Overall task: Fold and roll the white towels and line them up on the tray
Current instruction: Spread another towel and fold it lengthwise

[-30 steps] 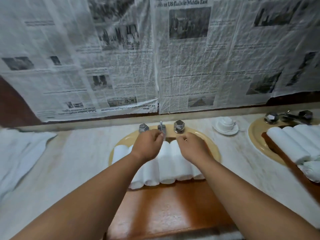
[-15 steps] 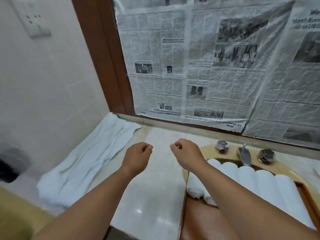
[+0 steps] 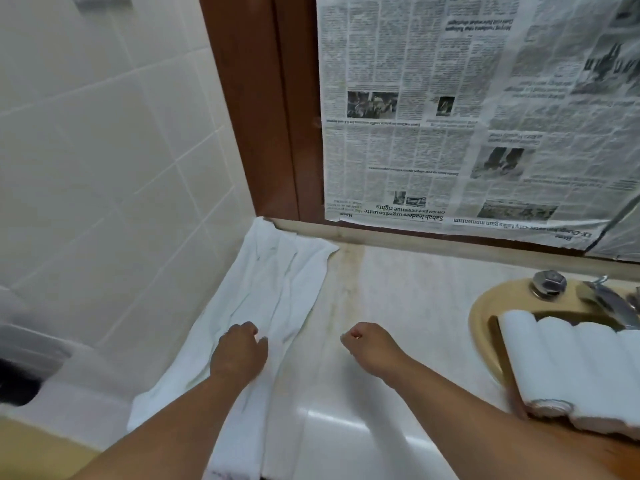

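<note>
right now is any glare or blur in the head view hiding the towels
Head view: soft light, no hard shadows; a white glare streak on the glossy counter near the bottom; the loose towel is readable, creases visible; the rolled towels at the right edge are slightly smeared.

Soft, even indoor light, fairly bright, with only faint shadows. A white glare patch sits on the glossy worktop [image 3: 398,292] near the bottom edge. The rolled towels [image 3: 561,358] look almost washed out. Wide-angle distortion bows the wall tiles [image 3: 104,140] and the wooden frame [image 3: 256,109]. The tap [image 3: 613,303] is smeared by blur, and the newspaper [image 3: 433,116] small print is unreadable.
</note>
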